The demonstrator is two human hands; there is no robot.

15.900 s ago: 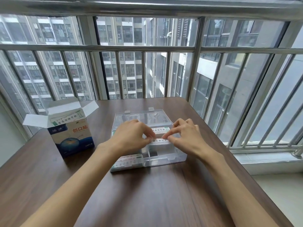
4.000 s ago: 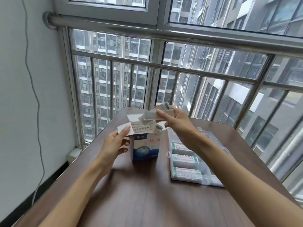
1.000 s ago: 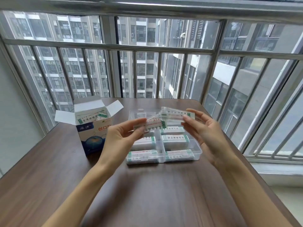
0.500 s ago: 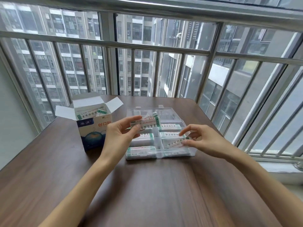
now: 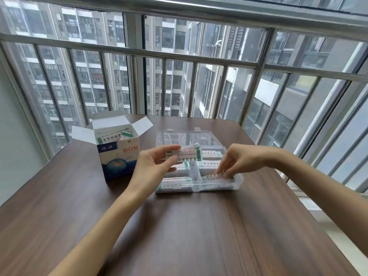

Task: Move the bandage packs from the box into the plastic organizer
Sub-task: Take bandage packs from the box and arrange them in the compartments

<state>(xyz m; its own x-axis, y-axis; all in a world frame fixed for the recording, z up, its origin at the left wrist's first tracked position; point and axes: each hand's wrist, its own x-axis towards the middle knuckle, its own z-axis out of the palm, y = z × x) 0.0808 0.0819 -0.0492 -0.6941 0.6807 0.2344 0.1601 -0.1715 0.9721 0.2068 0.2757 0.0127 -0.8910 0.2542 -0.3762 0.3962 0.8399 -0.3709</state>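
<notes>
Head view shows the right hand (image 5: 237,162) now lowered, fingertips pinching a bandage pack (image 5: 214,176) into the plastic organizer (image 5: 238,183)'s near-right compartment; left hand (image 5: 157,166) pinches spare packs (image 5: 184,154); more wait in the box (image 5: 119,156)

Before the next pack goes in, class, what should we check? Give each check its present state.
1. Organizer lid open: ok.
2. Right hand has let go of its pack in the near right compartment: not ok, fingers on it.
3. Left hand holds the next packs firmly: ok.
4. Room left in that compartment: cannot tell.
5. Box open, packs left inside: ok.
</notes>
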